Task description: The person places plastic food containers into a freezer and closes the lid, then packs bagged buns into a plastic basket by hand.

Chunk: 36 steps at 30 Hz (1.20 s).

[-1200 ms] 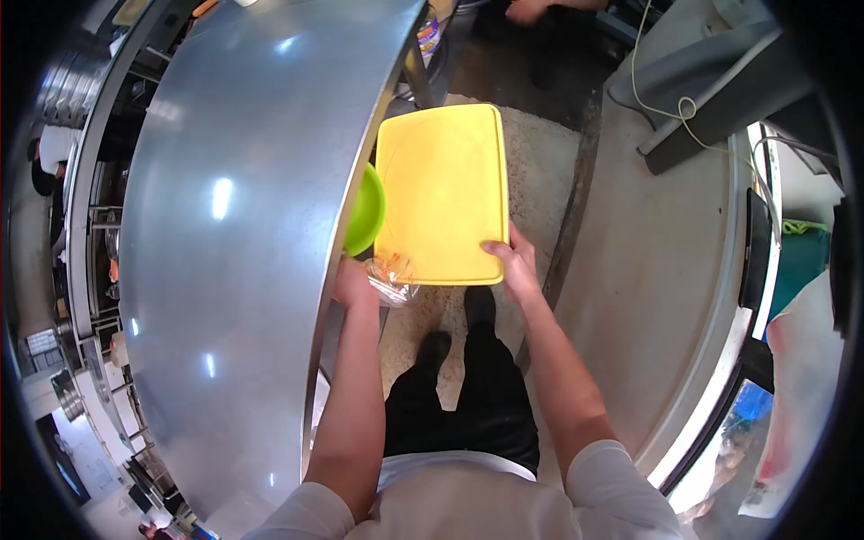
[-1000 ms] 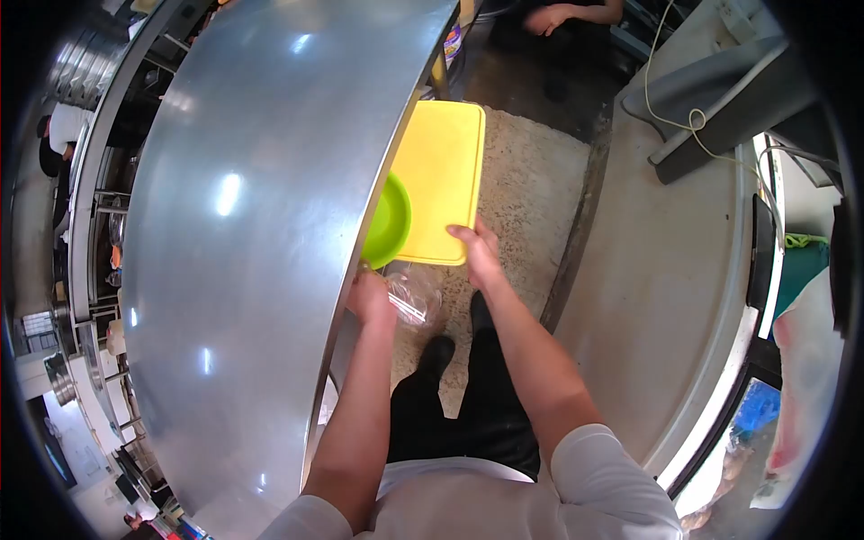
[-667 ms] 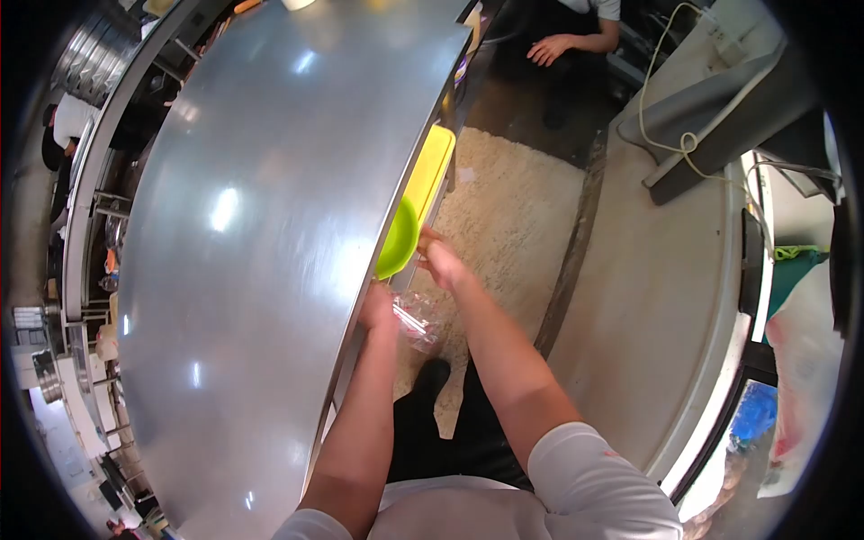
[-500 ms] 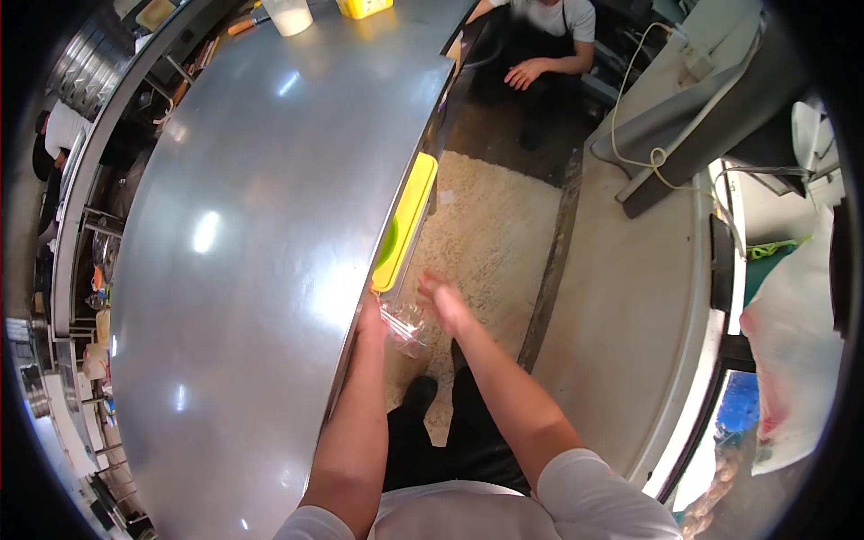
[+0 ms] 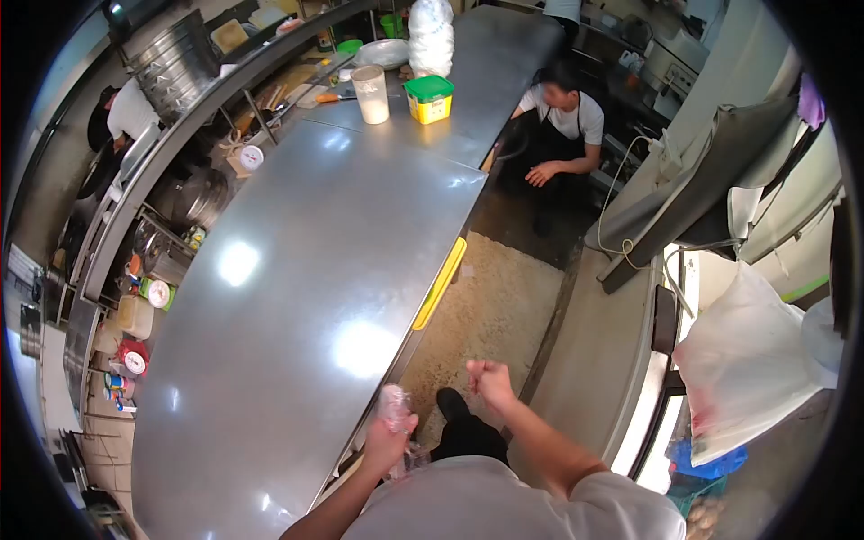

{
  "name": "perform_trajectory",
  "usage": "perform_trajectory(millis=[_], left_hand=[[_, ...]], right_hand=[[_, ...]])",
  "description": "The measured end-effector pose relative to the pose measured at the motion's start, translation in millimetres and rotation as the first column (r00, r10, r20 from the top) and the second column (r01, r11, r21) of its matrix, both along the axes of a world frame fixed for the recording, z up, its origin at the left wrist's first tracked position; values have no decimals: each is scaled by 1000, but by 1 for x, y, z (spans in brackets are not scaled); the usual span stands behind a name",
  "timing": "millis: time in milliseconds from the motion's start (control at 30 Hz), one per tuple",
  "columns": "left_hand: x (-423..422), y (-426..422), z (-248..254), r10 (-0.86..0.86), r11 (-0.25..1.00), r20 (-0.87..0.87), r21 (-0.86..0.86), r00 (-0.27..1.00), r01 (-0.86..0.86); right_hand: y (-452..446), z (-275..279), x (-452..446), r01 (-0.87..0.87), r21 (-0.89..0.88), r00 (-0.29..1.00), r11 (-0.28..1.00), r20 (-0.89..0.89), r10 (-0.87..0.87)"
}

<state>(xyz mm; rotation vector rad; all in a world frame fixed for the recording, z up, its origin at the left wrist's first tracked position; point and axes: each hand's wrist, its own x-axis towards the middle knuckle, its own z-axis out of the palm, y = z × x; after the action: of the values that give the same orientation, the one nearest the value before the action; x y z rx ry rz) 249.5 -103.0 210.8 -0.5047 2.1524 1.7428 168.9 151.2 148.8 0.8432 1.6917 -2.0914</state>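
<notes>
My left hand (image 5: pixel 389 443) is wrapped round a bunched-up clear plastic bag (image 5: pixel 394 407) beside the front edge of the steel table (image 5: pixel 297 261). Part of the plastic sticks out above the fingers and some hangs below. To the right, over the floor, my right hand (image 5: pixel 491 380) is held in the air with its fingers curled in; nothing shows in it. A yellow tray (image 5: pixel 440 286) juts out from under the table edge, farther forward than both hands.
On the table's far part stand a plastic tub of white powder (image 5: pixel 371 97), a yellow box with a green lid (image 5: pixel 429 101) and a wrapped white stack (image 5: pixel 431 40). A co-worker (image 5: pixel 576 126) crouches in the aisle ahead. A white plastic bag (image 5: pixel 742 360) hangs at right.
My view has lifted and shows more of the far table. Both hands have drawn back from the yellow tray toward my body, the left bringing the plastic bag. My right hand's fingers have curled in.
</notes>
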Motion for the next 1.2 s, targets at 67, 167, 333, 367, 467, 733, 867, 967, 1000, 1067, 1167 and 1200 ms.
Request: perform_trajectory(millis=[67, 167, 333, 367, 467, 733, 867, 967, 1000, 1067, 1167, 1200], left_hand=[[-2, -19, 38, 121, 991, 43, 47, 992, -123], [2, -53, 76, 299, 949, -35, 119, 953, -294], [52, -138, 87, 513, 816, -72, 350, 855, -460], [69, -155, 92, 553, 782, -49, 375, 832, -498], [124, -212, 89, 670, 661, -4, 458, 743, -594], [233, -313, 95, 876, 341, 49, 639, 479, -689], [268, -325, 88, 865, 158, 203, 759, 460, -632], [296, -333, 91, 913, -31, 288, 756, 289, -654], [307, -339, 97, 905, -90, 332, 762, 267, -641], [333, -351, 95, 879, -172, 408, 753, 246, -635], [373, -375, 108, 888, -241, 416, 784, 197, -572], [388, -383, 114, 892, -258, 410, 806, 189, -533]], right_hand=[[-9, 53, -33, -95, 149, 994, 984, -35, 101], [-46, 83, -53, -142, 211, 897, 967, -385, 216], [-163, 128, -1, -267, 61, 818, 962, -514, 259], [-189, 131, 20, -335, 169, 809, 927, -452, 375], [-282, 123, 103, -500, 155, 771, 852, -367, 520], [-428, 149, 265, -924, 6, 354, 383, -369, 859], [-463, 149, 284, -880, 152, 382, 451, -339, 860], [-498, 133, 306, -900, 134, 333, 414, -401, 853], [-506, 123, 313, -926, 100, 298, 365, -399, 867], [-518, 106, 329, -918, 198, 209, 345, -498, 841], [-533, 138, 359, -896, 220, 163, 385, -644, 747], [-541, 169, 372, -849, 324, 51, 418, -736, 675]])
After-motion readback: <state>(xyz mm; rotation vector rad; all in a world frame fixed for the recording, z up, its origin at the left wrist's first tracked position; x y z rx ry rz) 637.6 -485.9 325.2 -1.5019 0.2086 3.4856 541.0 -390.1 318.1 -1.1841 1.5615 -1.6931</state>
